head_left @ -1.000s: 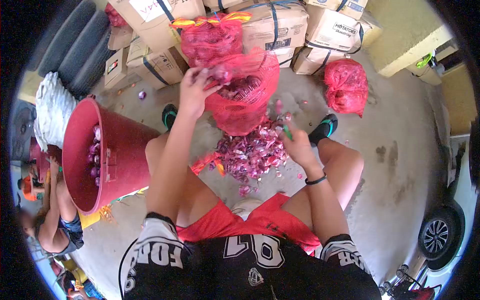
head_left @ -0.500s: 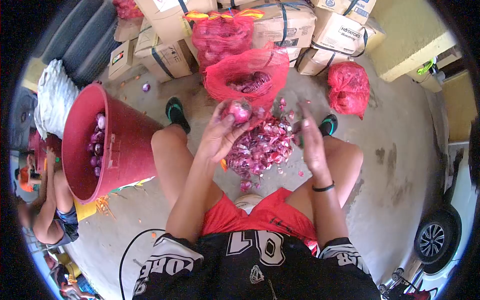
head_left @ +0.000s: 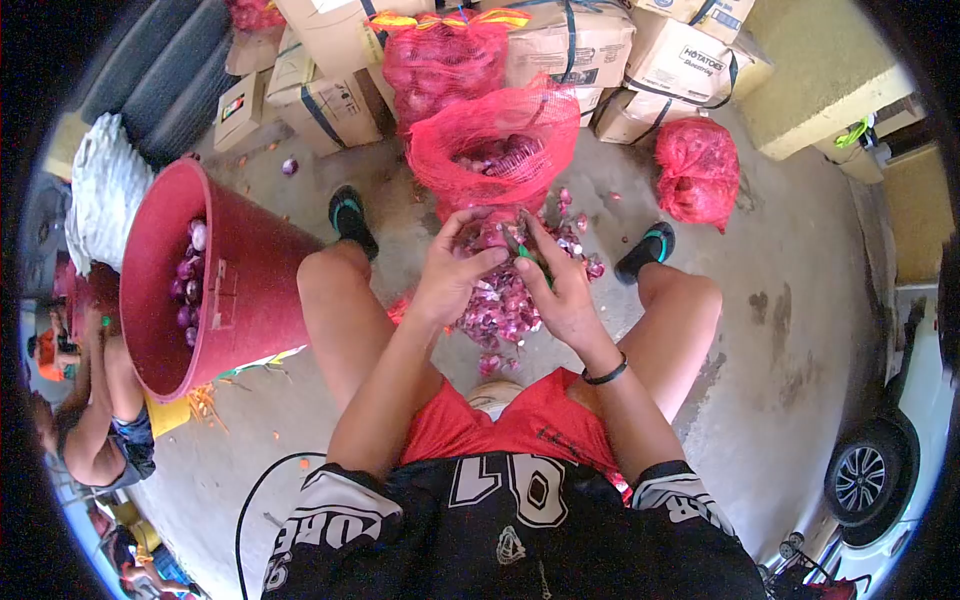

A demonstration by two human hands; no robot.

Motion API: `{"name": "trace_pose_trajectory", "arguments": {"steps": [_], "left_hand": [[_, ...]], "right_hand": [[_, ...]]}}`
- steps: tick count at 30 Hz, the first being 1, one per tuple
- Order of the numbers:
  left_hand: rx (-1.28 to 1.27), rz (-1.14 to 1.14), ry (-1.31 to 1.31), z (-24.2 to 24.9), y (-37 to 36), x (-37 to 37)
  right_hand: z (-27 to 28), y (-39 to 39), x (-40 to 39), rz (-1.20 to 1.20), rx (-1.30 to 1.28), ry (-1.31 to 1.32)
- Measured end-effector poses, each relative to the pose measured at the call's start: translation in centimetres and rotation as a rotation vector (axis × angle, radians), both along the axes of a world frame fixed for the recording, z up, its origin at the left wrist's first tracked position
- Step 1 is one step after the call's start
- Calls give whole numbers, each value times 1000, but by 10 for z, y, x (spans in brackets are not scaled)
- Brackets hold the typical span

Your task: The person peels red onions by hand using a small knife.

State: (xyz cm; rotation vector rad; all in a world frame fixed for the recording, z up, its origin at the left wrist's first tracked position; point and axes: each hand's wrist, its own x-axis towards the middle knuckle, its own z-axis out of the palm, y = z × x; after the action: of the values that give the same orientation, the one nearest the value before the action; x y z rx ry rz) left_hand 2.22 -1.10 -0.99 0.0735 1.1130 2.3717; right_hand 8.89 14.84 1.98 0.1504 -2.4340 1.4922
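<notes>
My left hand is closed around a red onion in front of me. Close against it on the right, my right hand grips a small knife with a green handle, its blade at the onion. Beneath both hands, a heap of onion skins lies on the floor between my legs. Just beyond the hands stands an open red mesh bag with onions inside. A large red tub on the left, tilted toward me, holds several peeled onions.
Cardboard boxes and a full onion bag stand at the back. A smaller red bag is at the right. Another person sits beyond the tub. A parked car is at far right.
My right hand has moved left and in, bringing the knife to the onion. My left hand has shifted slightly right and down, turning over the onion.
</notes>
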Motion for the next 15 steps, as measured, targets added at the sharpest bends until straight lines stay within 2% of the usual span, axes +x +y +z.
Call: {"name": "trace_pose_trajectory", "arguments": {"steps": [6,11,15], "left_hand": [[22,13,-32,3,2,-1],[-37,39,64,3,4,-1],[-64,72,120,0,6,-1]], "right_hand": [[-2,9,2,46,29,-45],[10,4,5,14,-20,-103],[-3,5,3,10,1,-33]]}}
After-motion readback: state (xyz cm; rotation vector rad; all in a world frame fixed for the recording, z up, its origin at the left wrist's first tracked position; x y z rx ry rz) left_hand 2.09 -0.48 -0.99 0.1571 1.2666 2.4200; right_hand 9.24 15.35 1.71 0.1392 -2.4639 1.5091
